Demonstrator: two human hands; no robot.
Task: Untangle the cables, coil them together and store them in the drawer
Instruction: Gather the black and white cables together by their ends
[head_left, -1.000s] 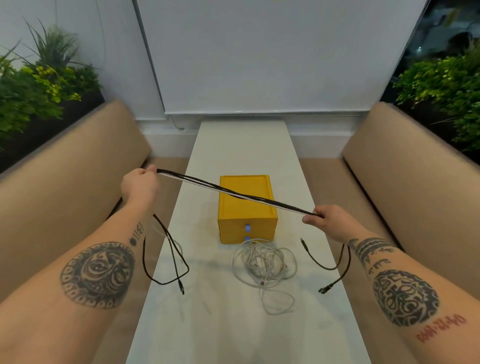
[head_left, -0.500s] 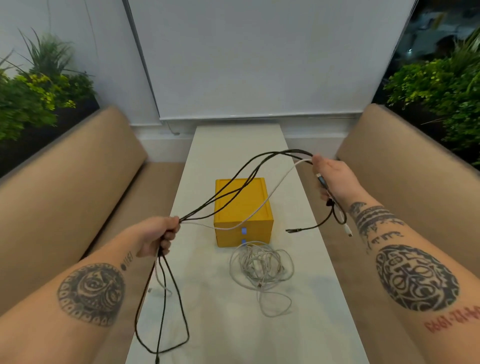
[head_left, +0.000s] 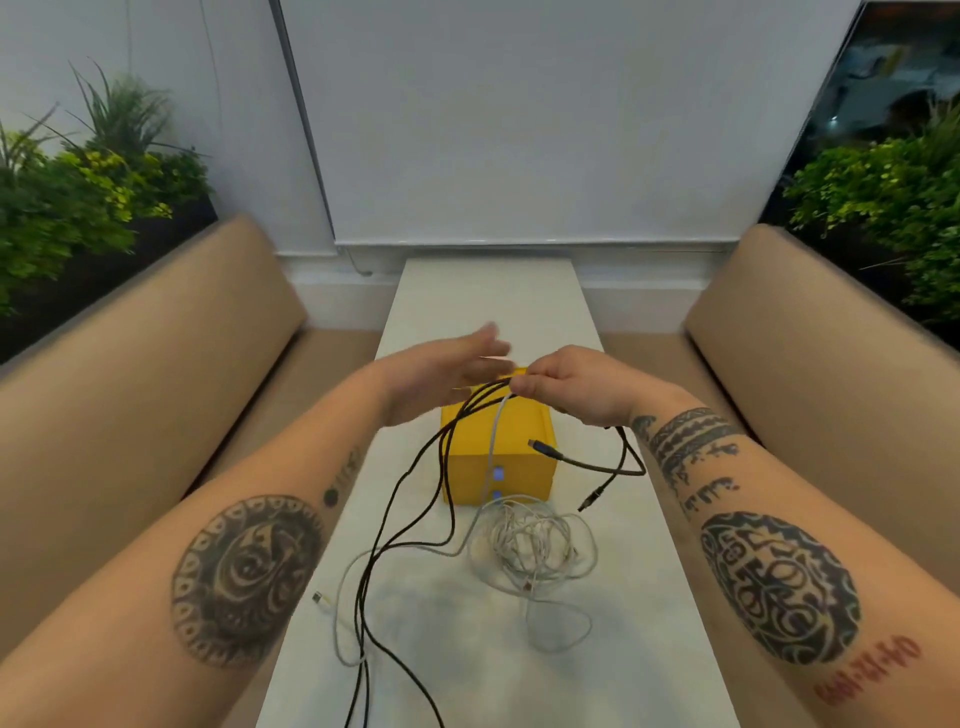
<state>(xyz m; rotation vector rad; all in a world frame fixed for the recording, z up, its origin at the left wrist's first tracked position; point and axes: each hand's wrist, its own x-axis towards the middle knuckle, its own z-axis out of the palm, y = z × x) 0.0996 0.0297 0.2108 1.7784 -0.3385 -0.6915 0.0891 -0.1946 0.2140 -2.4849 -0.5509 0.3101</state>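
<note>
My right hand (head_left: 571, 389) pinches a bundle of black cables (head_left: 360, 613) and one white cable (head_left: 492, 441) just above the yellow drawer box (head_left: 524, 431). Their loose lengths hang past the box onto the white table (head_left: 467, 649) toward me. My left hand (head_left: 441, 376), blurred, is spread flat beside it, fingers straight and holding nothing, while a pale tangle (head_left: 535, 551) lies on the table just before the box.

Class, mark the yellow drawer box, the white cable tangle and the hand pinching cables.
yellow drawer box (head_left: 527, 480): head view, front face.
white cable tangle (head_left: 530, 551): head view, middle of the heap.
right hand (head_left: 576, 387): head view, its back.
</note>
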